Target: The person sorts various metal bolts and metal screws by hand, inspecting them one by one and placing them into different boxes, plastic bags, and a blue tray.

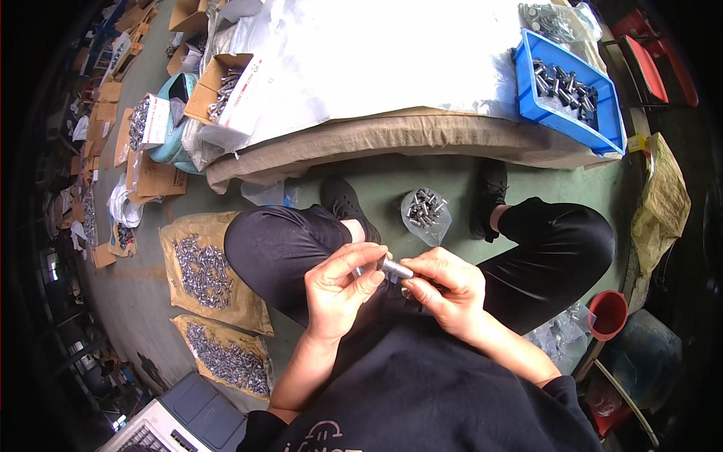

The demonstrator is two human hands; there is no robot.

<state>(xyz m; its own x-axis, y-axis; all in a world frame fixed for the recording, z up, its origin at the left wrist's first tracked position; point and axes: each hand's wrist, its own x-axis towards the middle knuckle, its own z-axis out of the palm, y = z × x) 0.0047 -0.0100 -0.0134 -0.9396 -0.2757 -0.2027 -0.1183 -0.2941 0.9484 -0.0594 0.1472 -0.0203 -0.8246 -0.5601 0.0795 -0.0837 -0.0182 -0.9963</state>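
In front of my lap, a short silver metal bolt (pixel 395 267) is held between both hands. My left hand (pixel 337 290) is closed in a pinch at its wider end, fingertips and thumb meeting there. The narrower end is gripped between the thumb and index finger of my right hand (pixel 450 290). Small details of the bolt are hidden by the fingers. Beyond the hands, on the floor between my feet, stands a clear plastic bag (pixel 438 232) with a pile of similar metal pieces (pixel 425 206) in it.
A cloth-sided table (pixel 361 139) covered in plastic sheeting stands ahead. On it are a blue bin (pixel 531 105) of dark metal parts and an open cardboard box (pixel 199 102). Sacks with loose hardware (pixel 202 271) lie left; a red bucket (pixel 607 315) stands right.
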